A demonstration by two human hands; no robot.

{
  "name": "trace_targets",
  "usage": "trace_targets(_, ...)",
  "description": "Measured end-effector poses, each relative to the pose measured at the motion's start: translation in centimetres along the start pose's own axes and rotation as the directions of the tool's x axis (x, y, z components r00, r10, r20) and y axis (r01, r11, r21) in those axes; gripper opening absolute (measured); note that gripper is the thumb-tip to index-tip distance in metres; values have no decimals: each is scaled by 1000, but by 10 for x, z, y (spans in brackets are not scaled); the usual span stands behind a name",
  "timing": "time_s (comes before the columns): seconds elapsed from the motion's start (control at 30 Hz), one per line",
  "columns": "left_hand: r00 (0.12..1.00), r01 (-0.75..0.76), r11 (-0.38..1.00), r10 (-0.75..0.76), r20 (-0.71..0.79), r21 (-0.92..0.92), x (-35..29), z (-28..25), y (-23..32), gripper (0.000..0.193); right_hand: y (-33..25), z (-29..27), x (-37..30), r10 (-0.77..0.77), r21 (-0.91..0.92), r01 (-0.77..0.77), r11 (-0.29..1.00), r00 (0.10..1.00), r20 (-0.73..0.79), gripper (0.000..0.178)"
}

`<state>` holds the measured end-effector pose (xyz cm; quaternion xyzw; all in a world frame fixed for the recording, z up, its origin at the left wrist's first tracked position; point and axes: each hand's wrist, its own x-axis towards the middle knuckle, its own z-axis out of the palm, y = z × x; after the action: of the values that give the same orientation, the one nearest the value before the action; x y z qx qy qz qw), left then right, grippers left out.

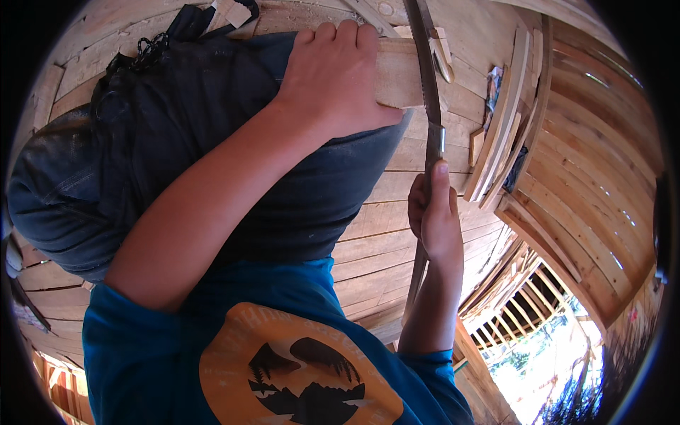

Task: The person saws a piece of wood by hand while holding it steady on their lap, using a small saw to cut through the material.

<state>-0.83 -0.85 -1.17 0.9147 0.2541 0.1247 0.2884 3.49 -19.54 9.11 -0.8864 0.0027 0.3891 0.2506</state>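
Note:
A short pale wooden board (399,73) rests across my thigh in dark trousers. My left hand (331,79) clamps it down, fingers curled over its far edge and thumb along the near side. Beyond my left hand, at the right end of the board, stands the toothed blade of a handsaw (430,85). A shiny metal collar joins that blade to a long, slim handle. My right hand (437,212) is wrapped round this handle, thumb laid along it. Whether the teeth have cut into the wood cannot be made out from here.
Plank flooring (386,234) spreads around me. Small wood offcuts (443,57) lie past the saw. Long loose boards (504,127) lean by a plank wall (588,156) on the right. A slatted opening (524,312) lets in bright light at lower right. Dark straps (191,25) lie at upper left.

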Motion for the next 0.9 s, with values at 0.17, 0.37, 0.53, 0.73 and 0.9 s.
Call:
trace_targets(0.17, 996, 77, 996, -75, 52, -43, 10, -3, -4, 80, 23, -19, -31, 70, 19, -71, 997, 997, 6, 61)
trace_targets(0.37, 999, -30, 998, 32, 25, -51, 0, -3, -1, 78, 18, -5, -27, 74, 66, -73, 995, 997, -17, 62)
trace_targets(0.53, 1000, 10, 999, -10, 13, -39, 6, 2, -8, 75, 6, -5, -2, 0, -24, 0, 1000, 1000, 6, 61)
trace_targets(0.73, 999, 23, 999, -22, 31, -37, 4, 3, 1, 79, 40, -22, -44, 98, 112, -102, 988, 994, 40, 60)
trace_targets(0.9, 999, 43, 999, -43, -3, -17, 4, 1, -7, 80, 19, -14, -10, 69, 16, -70, 997, 996, 48, 61)
